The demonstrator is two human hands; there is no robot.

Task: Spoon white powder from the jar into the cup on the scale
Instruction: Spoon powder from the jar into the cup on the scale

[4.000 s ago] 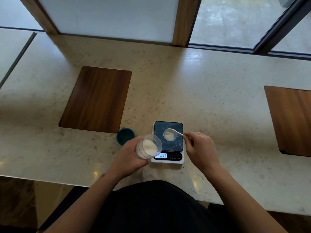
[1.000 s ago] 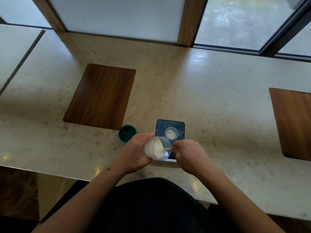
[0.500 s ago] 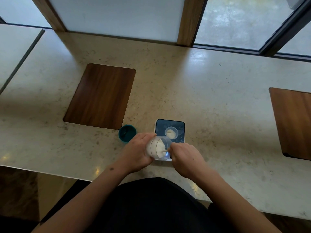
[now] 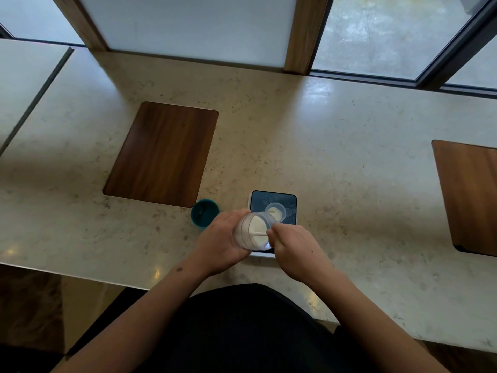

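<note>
A clear jar (image 4: pixel 251 232) of white powder is tilted toward me, held in my left hand (image 4: pixel 220 243) just above the near end of the scale. My right hand (image 4: pixel 293 249) grips a white spoon (image 4: pixel 259 233) whose tip is inside the jar's mouth. A small clear cup (image 4: pixel 275 211) with some white powder stands on the dark platform of the scale (image 4: pixel 285 203), just beyond the jar. The scale's display is hidden behind the jar and hands.
A teal lid (image 4: pixel 205 212) lies on the stone counter left of the scale. A wooden inset panel (image 4: pixel 162 153) sits at the left and another (image 4: pixel 468 195) at the right edge. The counter's front edge (image 4: pixel 80 275) runs close to my body.
Four seconds ago the spoon was over the cup on the scale. Since then my right hand brought the spoon back into the jar, and over the last second the jar tilted slightly more.
</note>
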